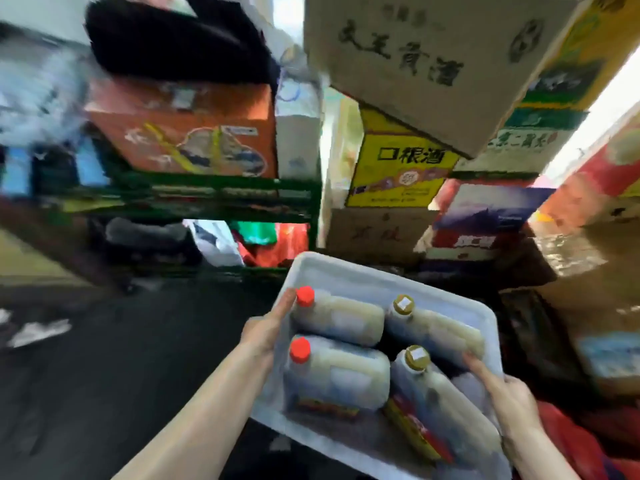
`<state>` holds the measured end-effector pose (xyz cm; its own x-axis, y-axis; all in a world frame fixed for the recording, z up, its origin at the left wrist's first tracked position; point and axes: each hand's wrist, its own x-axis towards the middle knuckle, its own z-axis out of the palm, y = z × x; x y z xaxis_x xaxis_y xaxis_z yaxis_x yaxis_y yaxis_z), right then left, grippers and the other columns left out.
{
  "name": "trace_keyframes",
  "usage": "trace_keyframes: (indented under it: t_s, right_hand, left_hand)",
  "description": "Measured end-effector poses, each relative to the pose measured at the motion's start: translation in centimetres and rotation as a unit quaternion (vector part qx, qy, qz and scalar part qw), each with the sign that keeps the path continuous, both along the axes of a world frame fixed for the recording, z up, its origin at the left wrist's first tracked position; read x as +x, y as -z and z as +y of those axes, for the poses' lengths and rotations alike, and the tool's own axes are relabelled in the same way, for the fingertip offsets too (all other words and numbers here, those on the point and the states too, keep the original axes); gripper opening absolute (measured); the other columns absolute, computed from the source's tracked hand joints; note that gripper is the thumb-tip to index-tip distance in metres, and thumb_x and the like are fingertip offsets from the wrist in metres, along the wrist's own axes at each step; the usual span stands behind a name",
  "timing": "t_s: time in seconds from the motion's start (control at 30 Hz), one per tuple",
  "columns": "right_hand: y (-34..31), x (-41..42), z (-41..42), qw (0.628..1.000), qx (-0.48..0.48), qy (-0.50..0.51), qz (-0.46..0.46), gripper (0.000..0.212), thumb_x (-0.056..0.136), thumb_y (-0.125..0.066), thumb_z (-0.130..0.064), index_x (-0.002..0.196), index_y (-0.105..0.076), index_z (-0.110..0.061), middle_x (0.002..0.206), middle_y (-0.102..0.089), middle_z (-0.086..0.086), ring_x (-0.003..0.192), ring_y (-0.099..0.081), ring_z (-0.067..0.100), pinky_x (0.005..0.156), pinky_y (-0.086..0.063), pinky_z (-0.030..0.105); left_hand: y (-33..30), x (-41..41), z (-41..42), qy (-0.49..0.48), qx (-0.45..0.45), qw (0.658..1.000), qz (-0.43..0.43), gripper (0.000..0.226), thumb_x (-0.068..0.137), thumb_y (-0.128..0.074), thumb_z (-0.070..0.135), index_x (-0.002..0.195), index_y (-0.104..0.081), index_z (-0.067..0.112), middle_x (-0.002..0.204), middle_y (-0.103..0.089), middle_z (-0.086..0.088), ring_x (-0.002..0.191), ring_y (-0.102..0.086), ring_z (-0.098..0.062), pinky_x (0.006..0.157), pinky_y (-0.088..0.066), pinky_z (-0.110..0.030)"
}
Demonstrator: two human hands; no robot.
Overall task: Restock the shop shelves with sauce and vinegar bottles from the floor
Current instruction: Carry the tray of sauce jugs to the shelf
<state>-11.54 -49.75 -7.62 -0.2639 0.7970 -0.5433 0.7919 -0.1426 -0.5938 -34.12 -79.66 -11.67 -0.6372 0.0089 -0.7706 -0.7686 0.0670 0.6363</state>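
White tray held both hands; near edge cut off.

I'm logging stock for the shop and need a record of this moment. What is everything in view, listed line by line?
tray: one, pale translucent plastic, held up at lower centre
red-capped bottles: two, cloudy pale with red caps, lying on the tray's left side
gold-capped bottles: two, cloudy pale with gold caps, lying on the tray's right side
orange box: one, orange with a printed picture, on the green shelf at left
green shelf: one, dark green, left of centre
yellow box: one, yellow with black characters, centre stack
brown carton: one, brown with black characters, top right
floor: dark, lower left
left hand: fingers grip the tray's left edge
right hand: fingers grip the tray's right edge
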Motion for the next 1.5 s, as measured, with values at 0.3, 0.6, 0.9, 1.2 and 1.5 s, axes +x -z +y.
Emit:
trace_keyframes:
  t_s: [0.3,0.6,0.9,1.2,1.5]
  right_hand:
    - [-1.6,-21.5,-15.7,0.956,-0.032,-0.288,0.049,0.054,0.082,-0.077,-0.047,0.063,-0.055,-0.001,0.060,-0.052,0.014,0.056,-0.045,0.024,0.053,-0.030,0.035]
    - [-0.9,-38.7,-32.8,0.827,-0.037,-0.560,0.046,0.048,0.072,-0.083,-0.050,0.081,-0.070,-0.005,0.072,-0.066,0.011,0.071,-0.062,0.025,0.068,-0.051,0.041]
    - [-1.1,-48.7,-53.2,0.707,-0.073,-0.702,0.040,0.032,0.076,-0.085,-0.038,0.073,-0.066,-0.013,0.065,-0.063,-0.002,0.063,-0.056,0.011,0.055,-0.046,0.026]
    - [1.6,-51.6,-75.9,0.663,-0.070,-0.745,-0.011,0.076,0.048,-0.089,-0.067,0.088,-0.074,-0.004,0.080,-0.075,0.010,0.076,-0.071,0.025,0.058,-0.051,0.033]
    - [0.8,-57.8,-100.3,0.644,-0.077,-0.761,0.007,0.096,0.027,-0.081,-0.077,0.090,-0.069,-0.005,0.085,-0.073,0.007,0.076,-0.069,0.019,0.058,-0.047,0.031]
  left_hand:
    - [-3.0,-0.9,-21.5,-0.296,-0.035,0.954,-0.011,0.113,0.026,-0.079,0.088,0.105,-0.068,0.008,0.105,-0.072,-0.009,0.093,-0.071,-0.031,0.088,-0.057,-0.045]
    - [-2.3,1.7,-33.5,-0.537,-0.027,0.842,-0.038,0.094,0.051,-0.080,0.080,0.113,-0.069,0.010,0.109,-0.071,-0.008,0.094,-0.070,-0.028,0.089,-0.057,-0.040]
    - [2.7,4.5,-44.3,-0.722,0.039,0.688,-0.067,0.120,0.024,-0.088,0.080,0.121,-0.065,0.013,0.113,-0.073,-0.008,0.097,-0.072,-0.032,0.088,-0.057,-0.052]
    - [4.2,5.2,-62.9,-0.767,0.035,0.640,-0.038,0.123,0.026,-0.090,0.077,0.127,-0.062,0.012,0.118,-0.070,-0.009,0.104,-0.069,-0.031,0.096,-0.053,-0.051]
    - [-1.7,-1.9,-84.2,-0.791,0.027,0.611,0.017,0.111,0.048,-0.089,0.063,0.137,-0.054,0.006,0.125,-0.067,-0.012,0.103,-0.069,-0.029,0.091,-0.056,-0.051]
